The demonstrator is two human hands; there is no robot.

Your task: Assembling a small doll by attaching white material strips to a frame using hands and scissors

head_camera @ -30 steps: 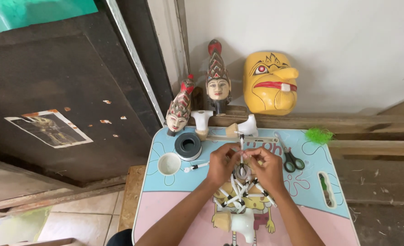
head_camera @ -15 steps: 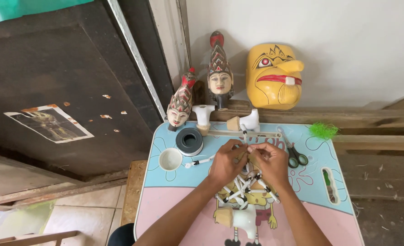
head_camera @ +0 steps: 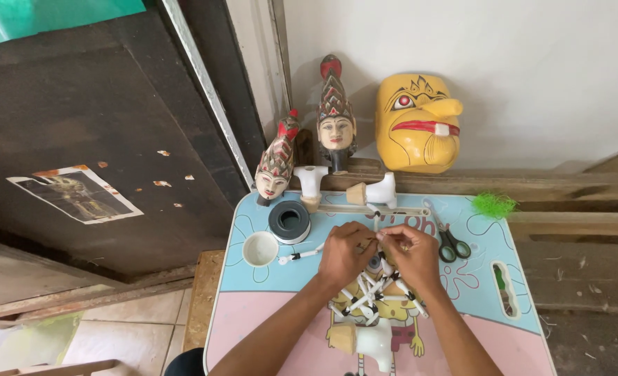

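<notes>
From the head camera, both hands meet over the middle of the small pastel table (head_camera: 249, 278). The left hand (head_camera: 345, 252) and the right hand (head_camera: 408, 254) are curled, fingertips drawn toward each other, and between them they pinch a thin white stick (head_camera: 380, 237); the exact hold is hidden by the knuckles. The two hands are equally near the stick, one at each end.

The stick's long axis runs roughly left to right between the fingertips. Directly under the hands and toward the body lies a loose heap of white sticks with black joints (head_camera: 375, 296), criss-crossed, touching the heels of both hands. One more jointed stick (head_camera: 299, 256) lies just left of the left hand, pointing toward it.

Farther left sit a dark tape roll (head_camera: 289, 221) and a white cup (head_camera: 261, 248). Just right of the right hand lie scissors (head_camera: 449, 240). Beyond the hands, a long pale rod (head_camera: 375, 209) lies crosswise, with carved heads (head_camera: 335, 118) and a yellow mask (head_camera: 417, 124) behind it.
</notes>
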